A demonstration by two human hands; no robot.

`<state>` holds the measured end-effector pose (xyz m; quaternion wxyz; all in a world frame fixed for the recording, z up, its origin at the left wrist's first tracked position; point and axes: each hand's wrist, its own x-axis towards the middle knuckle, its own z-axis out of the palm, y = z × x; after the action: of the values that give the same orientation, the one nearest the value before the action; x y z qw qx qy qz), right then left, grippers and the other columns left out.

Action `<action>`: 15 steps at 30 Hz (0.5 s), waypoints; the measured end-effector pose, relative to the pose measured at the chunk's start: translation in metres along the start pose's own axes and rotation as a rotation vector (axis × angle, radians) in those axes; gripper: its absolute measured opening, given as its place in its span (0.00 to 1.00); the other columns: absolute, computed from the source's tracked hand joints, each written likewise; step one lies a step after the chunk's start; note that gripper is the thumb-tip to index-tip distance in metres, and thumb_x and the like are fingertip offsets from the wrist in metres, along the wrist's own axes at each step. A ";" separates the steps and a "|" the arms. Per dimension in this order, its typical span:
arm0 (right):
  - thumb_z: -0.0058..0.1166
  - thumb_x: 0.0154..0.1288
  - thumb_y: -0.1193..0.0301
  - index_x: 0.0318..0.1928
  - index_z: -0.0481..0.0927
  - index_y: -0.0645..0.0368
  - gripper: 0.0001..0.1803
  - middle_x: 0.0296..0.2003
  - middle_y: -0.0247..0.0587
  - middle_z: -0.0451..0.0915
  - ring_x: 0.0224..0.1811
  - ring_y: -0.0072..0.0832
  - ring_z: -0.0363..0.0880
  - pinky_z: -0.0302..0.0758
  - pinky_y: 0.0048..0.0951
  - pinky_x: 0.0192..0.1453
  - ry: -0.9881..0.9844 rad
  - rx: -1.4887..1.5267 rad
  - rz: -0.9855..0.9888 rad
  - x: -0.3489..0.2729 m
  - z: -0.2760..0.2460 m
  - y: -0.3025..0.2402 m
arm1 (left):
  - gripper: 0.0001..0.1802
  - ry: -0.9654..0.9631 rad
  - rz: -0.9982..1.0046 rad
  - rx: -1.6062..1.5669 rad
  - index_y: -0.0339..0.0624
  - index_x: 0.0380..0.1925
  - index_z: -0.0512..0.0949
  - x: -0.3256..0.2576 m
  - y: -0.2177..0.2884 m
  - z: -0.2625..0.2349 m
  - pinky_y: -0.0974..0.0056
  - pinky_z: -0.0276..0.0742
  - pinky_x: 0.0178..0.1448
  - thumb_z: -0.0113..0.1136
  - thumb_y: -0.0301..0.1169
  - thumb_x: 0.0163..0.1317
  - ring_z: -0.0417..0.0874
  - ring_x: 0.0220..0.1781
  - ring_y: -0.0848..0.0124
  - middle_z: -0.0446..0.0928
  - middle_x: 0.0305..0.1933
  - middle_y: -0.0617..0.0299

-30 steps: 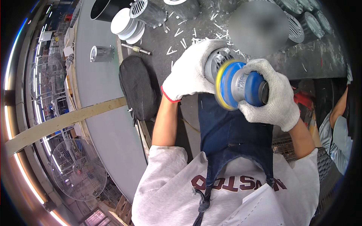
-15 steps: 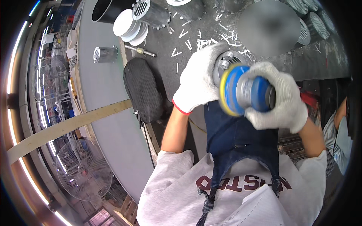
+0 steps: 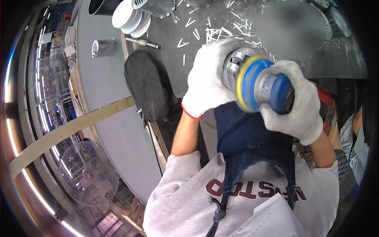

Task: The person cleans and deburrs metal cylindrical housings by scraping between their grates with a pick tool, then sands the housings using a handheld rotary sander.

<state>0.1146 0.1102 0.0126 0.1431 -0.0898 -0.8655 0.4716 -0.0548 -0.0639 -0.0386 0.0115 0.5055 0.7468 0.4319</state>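
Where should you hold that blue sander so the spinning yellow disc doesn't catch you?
Probably by the rounded blue body of the sander, from the rear end, away from the yellow disc. The right hand wraps it there; the disc faces the metal part in the left hand.

White knit gloves [image 3: 209, 79], blue sander [image 3: 264, 85] with yellow pad, navy apron [image 3: 252, 142], black mesh bag [image 3: 148, 85]

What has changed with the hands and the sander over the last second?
Hardly anything: the right hand keeps its grip on the blue sander, pad against the metal part held by the left hand. Both sit slightly farther right in view. The black pouch stays put.
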 end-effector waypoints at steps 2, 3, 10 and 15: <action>0.66 0.39 0.72 0.54 0.76 0.59 0.34 0.47 0.50 0.81 0.48 0.46 0.87 0.82 0.38 0.56 0.005 -0.041 -0.025 0.004 -0.007 0.004 | 0.45 -0.001 0.005 -0.034 0.40 0.59 0.80 0.002 0.000 0.001 0.52 0.74 0.68 0.84 0.41 0.35 0.81 0.62 0.51 0.81 0.59 0.50; 0.66 0.39 0.73 0.54 0.76 0.59 0.34 0.47 0.50 0.81 0.48 0.47 0.87 0.82 0.38 0.56 0.011 -0.076 -0.052 0.006 -0.010 0.006 | 0.47 -0.004 0.009 -0.063 0.40 0.59 0.80 0.004 0.000 0.001 0.52 0.75 0.68 0.85 0.41 0.32 0.81 0.61 0.51 0.81 0.59 0.51; 0.67 0.41 0.71 0.56 0.76 0.59 0.35 0.45 0.51 0.84 0.45 0.50 0.89 0.84 0.40 0.53 -0.017 -0.178 -0.171 0.033 -0.015 0.012 | 0.47 0.048 0.091 0.043 0.36 0.57 0.80 -0.007 -0.010 0.001 0.53 0.78 0.66 0.86 0.37 0.31 0.83 0.60 0.51 0.81 0.58 0.48; 0.68 0.42 0.69 0.56 0.76 0.56 0.35 0.45 0.48 0.85 0.45 0.48 0.89 0.84 0.39 0.52 -0.007 -0.194 -0.143 0.048 -0.018 0.024 | 0.48 0.054 0.079 0.051 0.31 0.58 0.78 -0.009 -0.009 0.003 0.54 0.78 0.67 0.87 0.37 0.32 0.83 0.60 0.50 0.79 0.60 0.45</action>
<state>0.0764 0.1515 0.0096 0.1638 -0.0395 -0.9118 0.3746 -0.0557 -0.0699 -0.0506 -0.0385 0.5228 0.7373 0.4261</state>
